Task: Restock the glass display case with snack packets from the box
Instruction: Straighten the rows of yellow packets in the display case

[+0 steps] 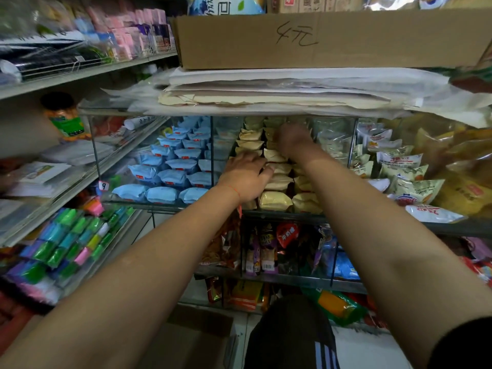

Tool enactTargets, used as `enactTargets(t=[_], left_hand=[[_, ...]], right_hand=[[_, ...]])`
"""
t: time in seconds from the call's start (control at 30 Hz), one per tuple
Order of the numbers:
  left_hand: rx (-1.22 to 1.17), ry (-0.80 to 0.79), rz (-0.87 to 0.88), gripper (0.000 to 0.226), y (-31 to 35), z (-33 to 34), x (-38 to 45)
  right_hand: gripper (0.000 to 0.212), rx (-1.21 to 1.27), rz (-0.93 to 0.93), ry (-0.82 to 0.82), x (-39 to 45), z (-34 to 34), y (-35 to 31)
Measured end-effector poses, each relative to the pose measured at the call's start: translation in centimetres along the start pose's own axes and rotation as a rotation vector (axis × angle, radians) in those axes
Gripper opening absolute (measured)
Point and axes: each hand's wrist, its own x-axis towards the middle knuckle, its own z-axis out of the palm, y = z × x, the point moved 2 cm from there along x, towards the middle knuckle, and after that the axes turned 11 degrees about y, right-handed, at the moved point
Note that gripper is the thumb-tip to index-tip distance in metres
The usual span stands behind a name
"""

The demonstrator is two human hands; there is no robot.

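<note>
A narrow shop aisle fills the frame, crowded with stocked shelves, and a glass display case (213,145) with upright glass dividers stands at the centre.

The left hand (246,178), a thin red thread around its wrist, lies palm down with fingers spread and fairly straight on the cream-yellow snack packets (275,199) in the middle compartment, pressing on the left side of the stack. The right hand (294,141) reaches deeper into the same compartment, higher in the frame; it is blurred, and whether it holds a packet cannot be told. Both bare forearms stretch in from the lower corners of the frame.

The cream-yellow packets lie in rows that fill the middle compartment from its front edge to the back. In the compartment to the left, pale blue packets (173,166) are stacked in rows. To the right, white packets with green and red print (402,169) lean together, and beyond them large yellow bags (463,182) fill the right edge.

On top of the case rests a pile of paper and flattened bags (292,89), and on that a cardboard box (332,38) with handwritten marks. Below the case, mixed purple, red and orange snack packs (266,251) stand on a lower shelf. At the lower left, bright green, blue and pink bundles (72,243) lie on a sloping shelf. At the bottom centre lies the flap of another cardboard box (191,339), beside a dark trouser leg with white stripes (292,336).
</note>
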Motion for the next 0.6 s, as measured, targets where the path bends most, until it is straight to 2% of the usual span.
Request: enactTargets(t=[0.2,0.6], left_hand=[[-0.042,0.026,-0.011,0.049,-0.3,0.7,0.5],[-0.074,0.045,-0.044,0.05,-0.5,1.4,0.4]], right_hand=[[0.033,-0.135,-0.121,-0.114,2.6,0.4,-0.8],[0.036,0.022,-0.183,-0.189,4.1,1.9,-1.2]])
